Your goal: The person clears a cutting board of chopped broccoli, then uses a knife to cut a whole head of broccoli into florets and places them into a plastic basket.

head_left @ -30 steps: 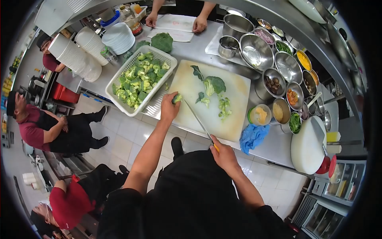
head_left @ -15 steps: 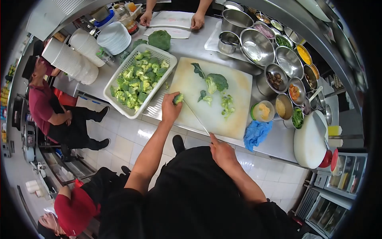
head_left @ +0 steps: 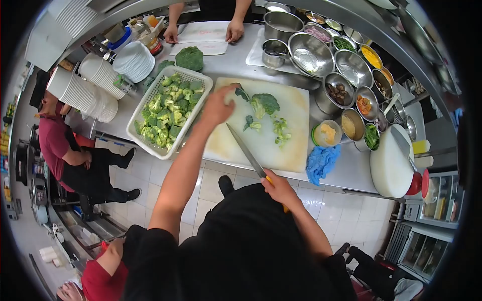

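Note:
My right hand grips a knife by its yellow handle, the blade slanting over the near left part of the white cutting board. My left hand is over the board's left side, thumb and fingers apart with nothing between them. Its fingertips are right at a dark broccoli leaf. Beside that leaf lies a large broccoli piece with a thick pale stem. A smaller broccoli piece and several cut stem bits lie nearer me. Left of the board, a white basket holds cut florets.
A whole broccoli head sits behind the basket. Steel bowls of ingredients line the right, near a blue cloth. Across the counter, a person's hands hold a white cloth. Other people are at left and lower right.
The floret my left hand held is gone from it, and that hand has moved forward and opened. The knife remains in my right hand, its blade turned to show more of its side.

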The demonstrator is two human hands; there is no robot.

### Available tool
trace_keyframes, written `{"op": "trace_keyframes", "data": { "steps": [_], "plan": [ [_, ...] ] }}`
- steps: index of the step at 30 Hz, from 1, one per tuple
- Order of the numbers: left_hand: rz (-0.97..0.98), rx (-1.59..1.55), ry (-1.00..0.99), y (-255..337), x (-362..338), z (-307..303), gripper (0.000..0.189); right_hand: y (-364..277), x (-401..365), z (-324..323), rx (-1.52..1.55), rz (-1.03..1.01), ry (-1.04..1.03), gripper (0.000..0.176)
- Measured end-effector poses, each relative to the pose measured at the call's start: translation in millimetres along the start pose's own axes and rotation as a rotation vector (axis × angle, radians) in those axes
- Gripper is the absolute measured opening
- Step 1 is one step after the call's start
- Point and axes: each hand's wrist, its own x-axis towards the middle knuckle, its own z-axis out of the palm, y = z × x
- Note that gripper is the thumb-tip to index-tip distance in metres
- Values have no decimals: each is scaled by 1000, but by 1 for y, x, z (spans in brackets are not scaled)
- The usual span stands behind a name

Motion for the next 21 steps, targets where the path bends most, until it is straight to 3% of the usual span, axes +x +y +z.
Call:
{"op": "trace_keyframes", "data": {
  "steps": [1,4,6,8,11,13,14,21],
  "plan": [
    [141,2,-122,-10,7,25,59,-7,3,-5,79,107,-45,42],
    [42,19,-205,-39,26,79,61,-12,-3,-16,208,270,-67,40],
    [-133,-258,-123,-49,33,103,52,-8,-12,-23,260,332,-38,39],
    [-168,-179,-128,-42,32,107,47,0,-26,-29,218,348,99,34],
    [-177,-144,-77,-42,30,111,33,33,-40,-23,58,180,206,33],
    [-219,-113,59,-34,28,101,31,22,-48,-27,83,207,215,30],
    [-152,-32,132,-37,25,94,32,15,-52,-28,-9,181,251,30],
    [-36,-86,217,-52,-13,94,35,-25,-49,-23,-148,105,289,33]
  ]
}}
